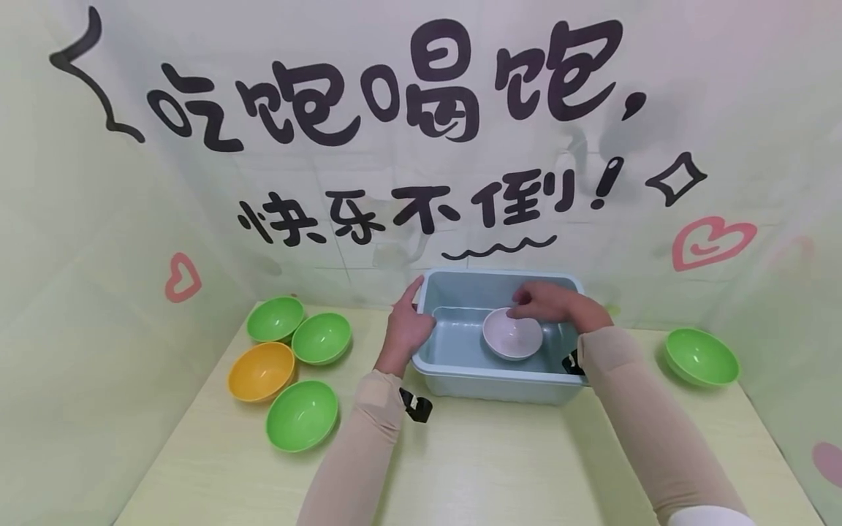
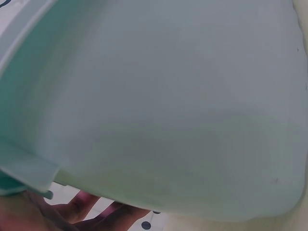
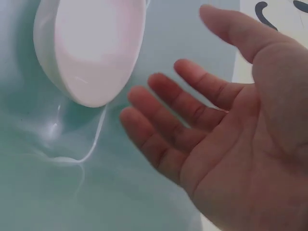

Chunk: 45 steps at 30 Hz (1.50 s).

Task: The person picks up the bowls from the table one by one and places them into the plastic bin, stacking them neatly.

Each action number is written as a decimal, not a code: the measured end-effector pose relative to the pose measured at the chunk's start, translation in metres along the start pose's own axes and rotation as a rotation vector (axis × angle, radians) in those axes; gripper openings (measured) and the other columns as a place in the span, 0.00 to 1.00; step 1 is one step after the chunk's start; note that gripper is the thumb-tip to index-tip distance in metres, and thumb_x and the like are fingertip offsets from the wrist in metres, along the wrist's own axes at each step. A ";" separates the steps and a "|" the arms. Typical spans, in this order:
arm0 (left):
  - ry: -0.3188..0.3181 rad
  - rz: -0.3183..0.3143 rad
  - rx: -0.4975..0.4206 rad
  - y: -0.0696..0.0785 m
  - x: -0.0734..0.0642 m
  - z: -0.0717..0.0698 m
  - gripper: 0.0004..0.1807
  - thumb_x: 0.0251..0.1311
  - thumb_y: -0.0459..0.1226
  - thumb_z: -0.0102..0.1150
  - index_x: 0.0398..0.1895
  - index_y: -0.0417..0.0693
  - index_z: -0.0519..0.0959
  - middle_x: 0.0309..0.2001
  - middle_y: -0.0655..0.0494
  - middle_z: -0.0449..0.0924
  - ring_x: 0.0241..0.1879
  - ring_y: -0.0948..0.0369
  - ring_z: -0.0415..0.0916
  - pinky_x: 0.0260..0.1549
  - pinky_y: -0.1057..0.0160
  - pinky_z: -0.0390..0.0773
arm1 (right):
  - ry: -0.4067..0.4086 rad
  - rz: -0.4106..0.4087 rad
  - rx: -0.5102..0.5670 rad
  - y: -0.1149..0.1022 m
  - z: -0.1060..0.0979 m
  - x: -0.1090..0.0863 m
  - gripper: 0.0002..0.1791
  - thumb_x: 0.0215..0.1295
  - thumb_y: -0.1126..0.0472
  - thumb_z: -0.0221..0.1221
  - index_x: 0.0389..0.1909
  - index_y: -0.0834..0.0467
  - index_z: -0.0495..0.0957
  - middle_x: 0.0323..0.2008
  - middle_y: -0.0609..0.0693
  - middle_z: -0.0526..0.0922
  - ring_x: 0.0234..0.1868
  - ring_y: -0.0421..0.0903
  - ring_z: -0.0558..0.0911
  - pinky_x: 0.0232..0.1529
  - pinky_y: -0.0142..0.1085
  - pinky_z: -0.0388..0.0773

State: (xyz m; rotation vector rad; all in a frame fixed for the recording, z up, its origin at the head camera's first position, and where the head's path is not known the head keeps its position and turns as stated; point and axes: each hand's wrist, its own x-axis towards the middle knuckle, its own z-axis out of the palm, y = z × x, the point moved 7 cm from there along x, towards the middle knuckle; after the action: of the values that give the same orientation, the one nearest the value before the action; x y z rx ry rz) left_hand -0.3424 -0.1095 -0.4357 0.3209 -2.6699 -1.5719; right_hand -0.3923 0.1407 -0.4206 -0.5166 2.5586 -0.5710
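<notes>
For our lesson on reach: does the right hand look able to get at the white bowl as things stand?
Probably yes: the right hand is over the tub, close to the white bowl's rim, with nothing visible between them.

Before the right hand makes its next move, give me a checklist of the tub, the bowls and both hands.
1. Tub held: ok. The left hand grips its left rim.
2. White bowl inside the tub: ok.
3. White bowl gripped: not ok. The right hand has its fingers loosely spread, with a gap to the bowl in the right wrist view.
4. White bowl resting flat on the tub's floor: cannot tell. Its underside is hidden.
5. Other bowls apart from the tub: ok. The orange bowl and three green ones are at left; one green bowl is at right.
</notes>
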 end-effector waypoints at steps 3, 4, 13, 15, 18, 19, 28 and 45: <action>0.000 0.000 -0.004 0.000 0.000 -0.001 0.47 0.53 0.27 0.54 0.79 0.64 0.61 0.43 0.43 0.82 0.37 0.53 0.77 0.31 0.60 0.76 | 0.039 -0.028 0.029 -0.005 -0.007 -0.002 0.31 0.70 0.45 0.57 0.64 0.64 0.72 0.59 0.62 0.79 0.56 0.57 0.77 0.61 0.53 0.76; -0.001 0.000 -0.006 0.000 0.000 -0.001 0.47 0.53 0.27 0.54 0.79 0.64 0.61 0.44 0.43 0.82 0.38 0.53 0.77 0.31 0.60 0.76 | 0.055 -0.035 0.041 -0.006 -0.009 -0.002 0.31 0.70 0.45 0.58 0.63 0.64 0.72 0.58 0.62 0.79 0.56 0.57 0.77 0.61 0.53 0.76; -0.004 -0.009 -0.019 -0.002 0.000 -0.001 0.47 0.54 0.27 0.54 0.79 0.66 0.60 0.44 0.43 0.82 0.38 0.53 0.78 0.31 0.59 0.78 | 0.163 -0.046 0.100 -0.014 -0.024 -0.003 0.30 0.70 0.45 0.59 0.64 0.62 0.73 0.59 0.61 0.79 0.58 0.57 0.77 0.64 0.53 0.75; -0.004 -0.015 -0.024 -0.004 0.000 -0.002 0.47 0.54 0.27 0.54 0.79 0.67 0.60 0.44 0.43 0.82 0.38 0.53 0.78 0.31 0.59 0.79 | 0.174 -0.051 0.111 -0.017 -0.026 -0.003 0.30 0.71 0.46 0.59 0.65 0.62 0.73 0.59 0.61 0.79 0.58 0.57 0.77 0.65 0.54 0.74; -0.004 -0.024 -0.022 -0.005 -0.001 0.000 0.47 0.54 0.27 0.54 0.79 0.67 0.60 0.45 0.44 0.83 0.39 0.54 0.78 0.32 0.58 0.80 | 0.190 -0.069 0.126 -0.021 -0.031 -0.008 0.30 0.71 0.47 0.59 0.65 0.62 0.73 0.59 0.61 0.79 0.59 0.57 0.77 0.65 0.54 0.74; -0.003 -0.024 -0.023 -0.005 -0.001 0.000 0.47 0.54 0.27 0.54 0.79 0.67 0.60 0.45 0.43 0.83 0.39 0.53 0.79 0.32 0.58 0.80 | 0.198 -0.074 0.127 -0.022 -0.033 -0.009 0.29 0.71 0.47 0.59 0.65 0.62 0.73 0.58 0.61 0.79 0.59 0.57 0.77 0.64 0.54 0.74; -0.013 -0.030 -0.018 -0.003 -0.002 0.001 0.47 0.55 0.28 0.54 0.79 0.68 0.60 0.47 0.43 0.83 0.40 0.52 0.79 0.33 0.58 0.79 | 0.258 -0.051 0.109 -0.020 -0.048 -0.025 0.29 0.71 0.45 0.59 0.64 0.60 0.74 0.58 0.59 0.79 0.60 0.57 0.78 0.64 0.54 0.75; -0.011 -0.025 -0.014 -0.002 -0.002 0.000 0.47 0.54 0.28 0.54 0.79 0.67 0.60 0.48 0.42 0.82 0.41 0.52 0.78 0.34 0.57 0.79 | 0.314 0.024 0.147 0.007 -0.063 -0.049 0.30 0.73 0.44 0.56 0.65 0.61 0.72 0.61 0.62 0.78 0.62 0.61 0.78 0.63 0.55 0.76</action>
State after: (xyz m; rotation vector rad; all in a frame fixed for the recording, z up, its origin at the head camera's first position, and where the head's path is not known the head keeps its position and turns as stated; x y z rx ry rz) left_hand -0.3402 -0.1106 -0.4374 0.3479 -2.6724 -1.6030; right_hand -0.3862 0.1874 -0.3564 -0.3676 2.7811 -0.8855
